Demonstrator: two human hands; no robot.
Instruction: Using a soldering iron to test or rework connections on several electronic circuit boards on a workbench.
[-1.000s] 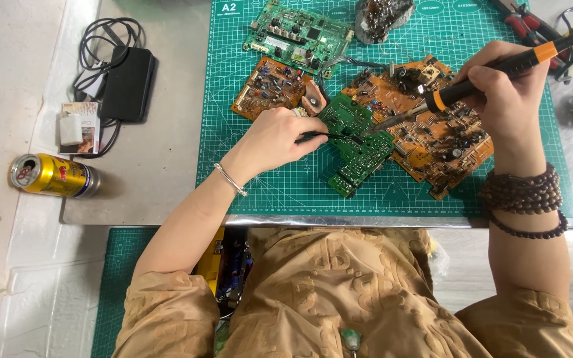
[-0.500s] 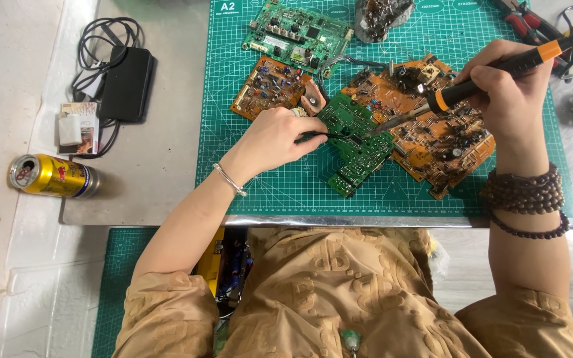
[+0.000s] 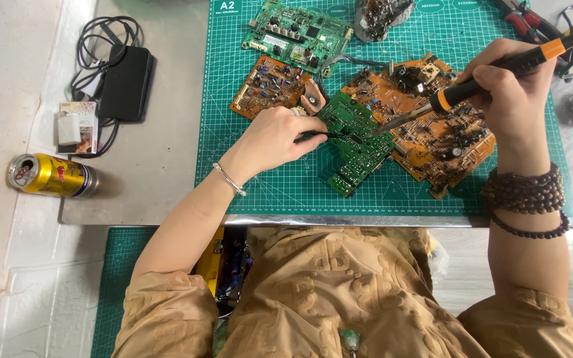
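**Inspector A:** We record the right hand (image 3: 509, 89) at the upper right of the frame, closed firmly around a soldering iron (image 3: 499, 71) with a black and orange handle. Its metal tip slants down-left and meets the small green circuit board (image 3: 354, 142) at the centre of the frame.

**Inspector B:** Agreed. We note the left hand (image 3: 274, 139) just left of that board, fingers pinched shut on thin black tweezers (image 3: 326, 136) whose points reach the board near the iron's tip.

**Inspector A:** As to the surface: the board lies on a green cutting mat (image 3: 266, 179) with a printed grid, spread over a grey metal table (image 3: 147, 172). A large orange circuit board (image 3: 432, 132) lies partly beneath it on the right. A smaller orange board (image 3: 270, 85) sits upper left of the hand, and a larger green board (image 3: 298, 34) lies at the top of the mat.

**Inspector B:** Off the mat, at the left of the frame, we find a black power adapter (image 3: 126, 81) with coiled cable, and a yellow drink can (image 3: 53, 176) lying on its side at the table's edge.

**Inspector A:** Limits of view: the iron's cord end runs out of frame at the upper right. The tools there, red-handled pliers (image 3: 522, 20) among them, are cut off by the border. We cannot make out which component the tweezers grip.
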